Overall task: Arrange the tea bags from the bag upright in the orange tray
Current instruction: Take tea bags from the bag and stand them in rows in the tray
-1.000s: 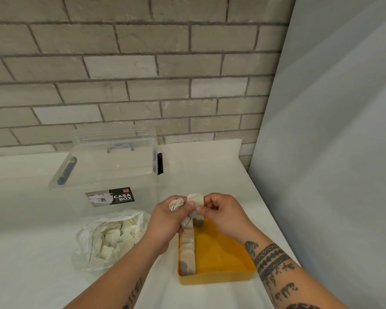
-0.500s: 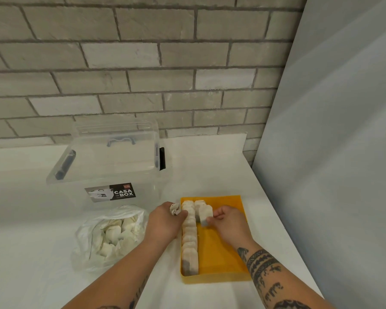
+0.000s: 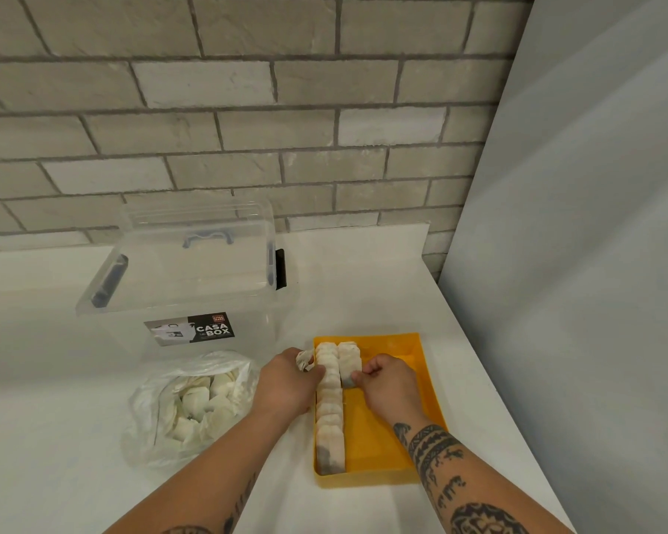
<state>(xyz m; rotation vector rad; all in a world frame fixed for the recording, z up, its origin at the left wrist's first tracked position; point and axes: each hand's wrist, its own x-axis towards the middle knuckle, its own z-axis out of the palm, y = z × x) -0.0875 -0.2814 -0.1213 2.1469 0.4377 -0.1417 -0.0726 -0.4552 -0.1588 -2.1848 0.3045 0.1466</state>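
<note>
Your right hand [image 3: 388, 383] pinches a tea bag [image 3: 350, 362] standing upright at the far end of the tray [image 3: 382, 445], beside the full row [image 3: 329, 414]. Your left hand [image 3: 286, 383] grips spare tea bags [image 3: 303, 360] at the tray's left edge. The bag [image 3: 193, 402] lies further left.

Bare forearms [image 3: 224, 468]; dark banded tattoos [image 3: 436, 452] behind the right hand [image 3: 388, 385], perhaps lettering [image 3: 240, 502] behind the left hand [image 3: 286, 383].

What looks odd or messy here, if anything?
Little stands out. The row of tea bags stands neatly along the left wall of the tray. The nearest bag shows a dark patch low down, perhaps tea showing through. The left hand holds a crumpled tea bag outside the tray.
</note>
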